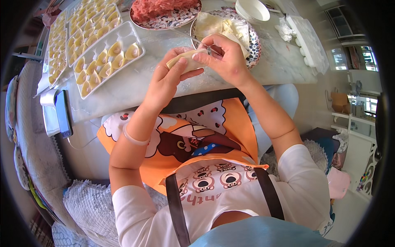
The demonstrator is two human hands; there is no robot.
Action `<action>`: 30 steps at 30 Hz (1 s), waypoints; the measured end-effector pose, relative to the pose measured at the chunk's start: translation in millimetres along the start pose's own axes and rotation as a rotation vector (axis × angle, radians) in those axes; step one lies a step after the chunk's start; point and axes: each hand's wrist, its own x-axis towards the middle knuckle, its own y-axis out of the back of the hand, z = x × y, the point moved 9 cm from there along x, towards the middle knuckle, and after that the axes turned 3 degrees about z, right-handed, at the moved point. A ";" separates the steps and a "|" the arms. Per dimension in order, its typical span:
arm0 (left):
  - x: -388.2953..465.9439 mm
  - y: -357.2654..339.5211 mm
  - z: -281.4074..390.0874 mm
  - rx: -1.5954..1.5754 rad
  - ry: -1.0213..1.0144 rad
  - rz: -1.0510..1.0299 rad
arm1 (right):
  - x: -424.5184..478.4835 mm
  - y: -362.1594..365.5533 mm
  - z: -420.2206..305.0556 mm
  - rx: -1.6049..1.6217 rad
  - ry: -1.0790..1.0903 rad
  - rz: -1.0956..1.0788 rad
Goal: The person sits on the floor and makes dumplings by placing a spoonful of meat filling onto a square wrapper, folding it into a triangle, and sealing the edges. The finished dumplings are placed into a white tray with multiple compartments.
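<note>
My left hand (169,74) holds a pale, folded dough wrapper (190,60) above the table's front edge, thumb on top and fingers beneath. The right thumb presses on the wrapper's other end. My right hand (226,60) also has a thin stick-like utensil (192,37) between its fingers, pointing towards the meat. Whether filling lies inside the wrapper cannot be seen. Behind my right hand, a patterned plate (255,55) carries a stack of square wrappers (209,24) and crumpled dough pieces (227,27). Raw minced meat (163,7) is heaped on another patterned plate (172,23).
At the left, plastic trays (115,71) hold many shaped wontons (106,69); the nearest has some unfilled hollows. A white bowl (253,10), crumpled tissue (285,30) and stacked plastic trays (308,43) sit at the right. A phone (63,112) with a cable stands at the table's left edge.
</note>
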 end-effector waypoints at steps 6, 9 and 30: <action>-0.4 11.8 17.6 0.503 -0.149 0.150 | -5.8 -2.7 4.7 0.163 -0.078 -0.042; -0.5 19.0 23.7 0.553 -0.213 0.227 | -5.7 -9.1 -1.3 0.198 -0.105 -0.073; 4.8 43.7 18.2 0.077 -0.043 0.255 | -6.7 -17.0 17.1 0.244 -0.163 -0.063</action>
